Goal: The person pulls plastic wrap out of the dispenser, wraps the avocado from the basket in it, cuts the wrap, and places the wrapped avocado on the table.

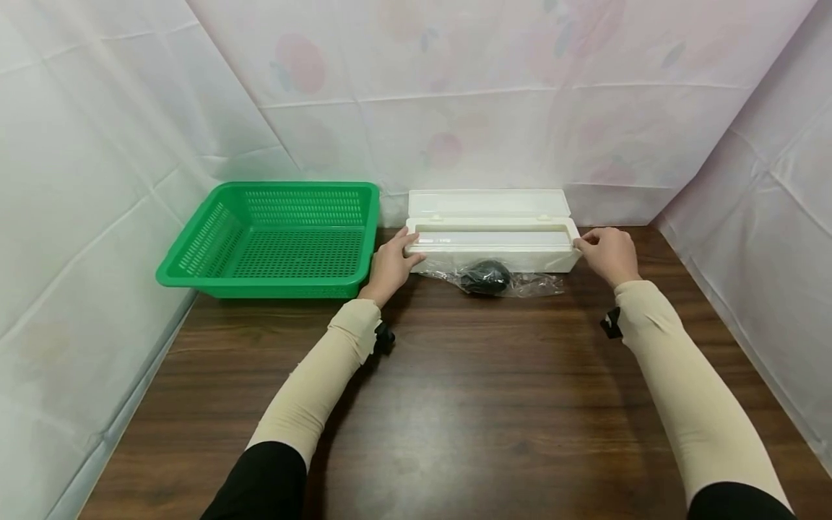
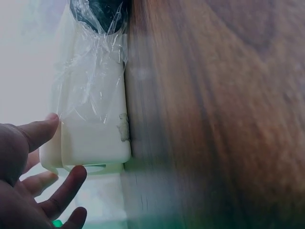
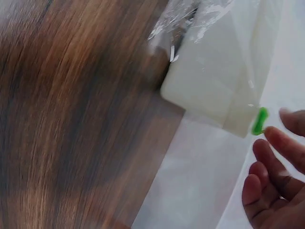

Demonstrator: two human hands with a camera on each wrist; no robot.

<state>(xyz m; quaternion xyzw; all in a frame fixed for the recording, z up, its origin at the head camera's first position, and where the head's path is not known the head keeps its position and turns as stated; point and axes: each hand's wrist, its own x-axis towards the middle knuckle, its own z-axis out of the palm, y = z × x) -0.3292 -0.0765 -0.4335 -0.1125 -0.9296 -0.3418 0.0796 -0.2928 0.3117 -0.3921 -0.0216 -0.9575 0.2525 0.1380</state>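
Observation:
A long white cling film dispenser [image 1: 494, 256] stands against the back curtain with its lid [image 1: 487, 202] raised. Clear film [image 1: 536, 285] hangs over its front, around a dark, rounded, avocado-like object [image 1: 486, 277] on the table. My left hand [image 1: 391, 266], fingers spread, is at the dispenser's left end; in the left wrist view its thumb [image 2: 45, 129] lies by the upper edge. At the other end is my right hand [image 1: 611, 254], its index fingertip by a small green slide cutter [image 3: 259, 121]. The right thumb stands apart from it, other fingers loosely bent.
A green perforated basket [image 1: 266, 291] stands left of the dispenser, close to my left hand. Pale patterned curtains [image 1: 364, 123] enclose the back and both sides of the brown wooden table [image 1: 481, 404].

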